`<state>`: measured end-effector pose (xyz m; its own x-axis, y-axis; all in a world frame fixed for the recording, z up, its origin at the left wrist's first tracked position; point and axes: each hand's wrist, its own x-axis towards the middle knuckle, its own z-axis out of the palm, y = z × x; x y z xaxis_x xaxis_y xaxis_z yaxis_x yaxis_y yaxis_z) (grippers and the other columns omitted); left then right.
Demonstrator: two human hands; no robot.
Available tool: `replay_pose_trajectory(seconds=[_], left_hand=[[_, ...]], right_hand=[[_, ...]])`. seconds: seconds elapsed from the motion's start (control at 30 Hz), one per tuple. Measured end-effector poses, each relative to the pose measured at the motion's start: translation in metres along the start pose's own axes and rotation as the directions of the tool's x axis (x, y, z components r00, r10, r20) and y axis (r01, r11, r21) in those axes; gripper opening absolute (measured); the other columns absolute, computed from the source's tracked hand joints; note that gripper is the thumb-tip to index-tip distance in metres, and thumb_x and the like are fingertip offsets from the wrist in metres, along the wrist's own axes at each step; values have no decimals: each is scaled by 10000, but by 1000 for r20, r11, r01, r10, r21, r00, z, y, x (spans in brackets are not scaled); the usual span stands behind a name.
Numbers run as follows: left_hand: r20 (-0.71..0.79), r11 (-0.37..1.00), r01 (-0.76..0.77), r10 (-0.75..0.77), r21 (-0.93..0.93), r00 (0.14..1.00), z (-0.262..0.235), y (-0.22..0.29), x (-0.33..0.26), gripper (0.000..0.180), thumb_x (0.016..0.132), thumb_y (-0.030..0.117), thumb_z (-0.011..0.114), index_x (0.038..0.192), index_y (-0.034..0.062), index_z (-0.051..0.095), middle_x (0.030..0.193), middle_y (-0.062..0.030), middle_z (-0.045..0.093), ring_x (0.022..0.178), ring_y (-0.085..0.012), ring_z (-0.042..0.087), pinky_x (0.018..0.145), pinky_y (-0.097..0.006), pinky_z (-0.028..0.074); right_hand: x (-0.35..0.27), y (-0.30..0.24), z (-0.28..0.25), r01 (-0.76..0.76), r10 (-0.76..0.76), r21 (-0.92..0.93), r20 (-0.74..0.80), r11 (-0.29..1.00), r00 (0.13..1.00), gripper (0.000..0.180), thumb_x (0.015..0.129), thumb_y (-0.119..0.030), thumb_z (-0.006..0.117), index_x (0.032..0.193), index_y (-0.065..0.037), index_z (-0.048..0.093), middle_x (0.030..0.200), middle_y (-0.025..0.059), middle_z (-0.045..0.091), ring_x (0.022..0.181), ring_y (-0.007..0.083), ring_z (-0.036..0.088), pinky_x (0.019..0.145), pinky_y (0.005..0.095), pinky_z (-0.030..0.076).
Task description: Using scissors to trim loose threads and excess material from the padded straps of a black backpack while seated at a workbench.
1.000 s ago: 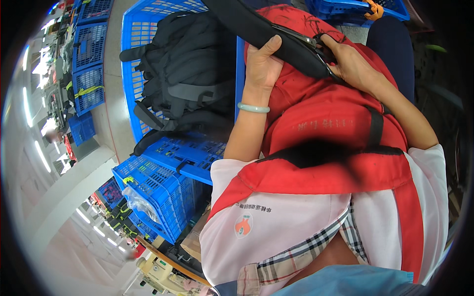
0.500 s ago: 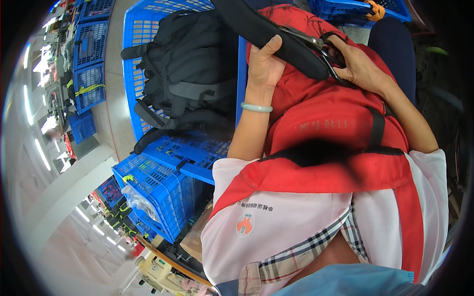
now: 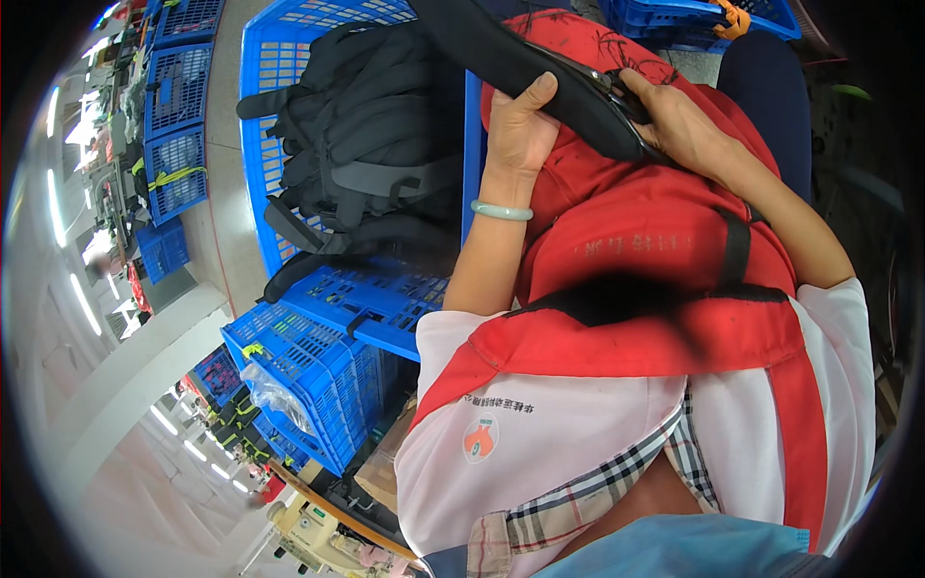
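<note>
A long black padded strap (image 3: 574,99) runs from the top of the view down across my lap. My left hand (image 3: 520,130) grips its left edge, thumb on top and the other fingers hidden underneath. At the strap's right edge my right hand (image 3: 682,127) is closed round a pair of scissors (image 3: 599,81). Only a bit of their metal shows beside the strap; the blade tips and most of the handles are hidden. Beneath lies my red apron (image 3: 617,207), with dark thread scraps (image 3: 626,46) scattered on its far part.
To the left stands a blue plastic crate (image 3: 252,144) heaped with black straps (image 3: 376,125). More blue crates (image 3: 308,376) are stacked at the lower left, and another blue crate (image 3: 665,24) stands at the far right. A sewing machine (image 3: 323,539) shows at the bottom left.
My right hand has moved slightly left and its fingers have drawn together on the scissors. The scissors now lie closer along the strap and show less. My left hand stays nearly still.
</note>
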<state>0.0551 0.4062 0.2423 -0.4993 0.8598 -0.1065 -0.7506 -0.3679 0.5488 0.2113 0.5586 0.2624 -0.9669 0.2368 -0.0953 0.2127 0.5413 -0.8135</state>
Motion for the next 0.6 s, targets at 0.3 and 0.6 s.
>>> replay_pose_trajectory(seconds=[0.3, 0.6], left_hand=[[21, 1000, 2, -2, 23, 1000, 6, 0, 0, 317, 853, -12, 665, 1138, 91, 574, 1065, -40, 635, 1027, -210, 615, 967, -376, 492], [27, 1000, 26, -25, -13, 999, 10, 1, -1, 291, 853, -5, 670, 1121, 76, 588, 1075, -49, 634, 1037, -207, 609, 978, -370, 478]], right_hand=[[6, 3, 5, 72, -69, 51, -41, 996, 997, 303, 888, -195, 640, 1032, 14, 473, 758, 252, 563, 715, 429, 553, 630, 452, 424], [9, 4, 6, 6, -4, 136, -16, 991, 1000, 315, 893, -237, 652, 967, 19, 485, 752, 227, 554, 677, 377, 521, 633, 403, 433]])
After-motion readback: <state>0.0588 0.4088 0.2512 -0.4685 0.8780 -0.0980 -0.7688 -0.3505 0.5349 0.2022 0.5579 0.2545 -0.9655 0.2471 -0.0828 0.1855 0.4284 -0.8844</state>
